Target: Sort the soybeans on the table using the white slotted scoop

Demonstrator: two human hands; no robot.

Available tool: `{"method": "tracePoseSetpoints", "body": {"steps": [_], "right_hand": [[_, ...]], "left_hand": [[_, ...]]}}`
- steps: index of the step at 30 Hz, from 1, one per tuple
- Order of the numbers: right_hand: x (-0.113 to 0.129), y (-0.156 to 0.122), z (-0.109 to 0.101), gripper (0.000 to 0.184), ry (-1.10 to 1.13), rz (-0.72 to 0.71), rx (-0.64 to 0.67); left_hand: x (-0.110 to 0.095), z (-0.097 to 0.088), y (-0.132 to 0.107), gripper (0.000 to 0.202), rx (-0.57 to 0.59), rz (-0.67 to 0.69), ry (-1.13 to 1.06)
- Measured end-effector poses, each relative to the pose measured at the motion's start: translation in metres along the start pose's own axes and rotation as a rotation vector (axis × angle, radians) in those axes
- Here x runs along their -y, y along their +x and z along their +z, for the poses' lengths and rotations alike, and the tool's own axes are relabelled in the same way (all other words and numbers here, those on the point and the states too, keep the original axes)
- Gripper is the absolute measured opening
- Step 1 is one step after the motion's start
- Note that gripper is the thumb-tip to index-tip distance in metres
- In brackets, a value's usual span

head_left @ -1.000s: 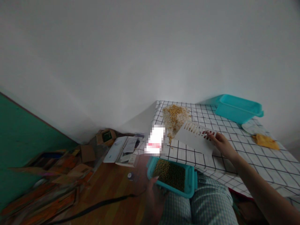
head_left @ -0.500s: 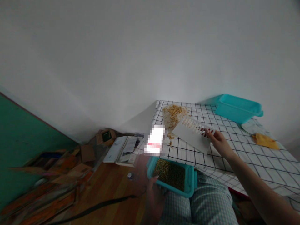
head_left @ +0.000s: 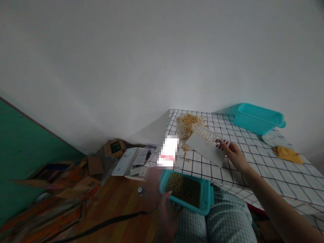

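Note:
My left hand [head_left: 166,206] grips the near left side of a turquoise plastic basket [head_left: 206,199], its thumb over the rim. Inside lie yellow beans [head_left: 176,182] on the left and darker green beans [head_left: 191,192] on the right. The basket is held at the table's front edge, above my lap. My right hand [head_left: 234,155] pinches the slotted end of a flat white plastic board [head_left: 206,146] over the table. The board's far left corner points at a pile of yellow beans mixed with pale grains [head_left: 188,123]. A few stray beans [head_left: 186,152] lie in front of the pile.
A larger turquoise basket [head_left: 259,118] stands at the table's back right, with a yellow cloth [head_left: 288,154] near it. A checked cloth [head_left: 253,155] covers the table. Boxes [head_left: 115,146] and papers [head_left: 139,160] are on the floor at left. A bright blurred patch hides the table's left edge.
The board in my right hand has shifted very slightly to the left. My left hand still holds the basket in about the same place.

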State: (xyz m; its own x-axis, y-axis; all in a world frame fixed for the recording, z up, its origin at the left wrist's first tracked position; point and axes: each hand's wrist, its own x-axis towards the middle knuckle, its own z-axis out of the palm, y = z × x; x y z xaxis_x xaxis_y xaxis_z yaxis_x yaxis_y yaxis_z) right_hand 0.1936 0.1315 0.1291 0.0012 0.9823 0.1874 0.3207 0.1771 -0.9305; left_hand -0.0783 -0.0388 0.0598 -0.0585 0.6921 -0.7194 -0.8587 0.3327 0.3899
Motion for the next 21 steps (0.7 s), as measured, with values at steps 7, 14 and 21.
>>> {"method": "tracePoseSetpoints", "body": {"steps": [7, 14, 21], "right_hand": [[-0.0016, -0.0019, 0.0003, 0.043, -0.005, -0.013, 0.033], [-0.0039, 0.0005, -0.001, 0.044, -0.009, 0.005, -0.003], [0.0013, -0.0028, -0.0002, 0.045, -0.02, 0.05, 0.075]], "left_hand": [[0.0005, -0.0004, 0.0021, 0.023, -0.012, 0.008, 0.002], [0.0001, 0.0, 0.0009, 0.024, -0.014, 0.006, 0.022], [0.0002, -0.0006, 0.0013, 0.021, -0.046, -0.009, 0.002]]}}
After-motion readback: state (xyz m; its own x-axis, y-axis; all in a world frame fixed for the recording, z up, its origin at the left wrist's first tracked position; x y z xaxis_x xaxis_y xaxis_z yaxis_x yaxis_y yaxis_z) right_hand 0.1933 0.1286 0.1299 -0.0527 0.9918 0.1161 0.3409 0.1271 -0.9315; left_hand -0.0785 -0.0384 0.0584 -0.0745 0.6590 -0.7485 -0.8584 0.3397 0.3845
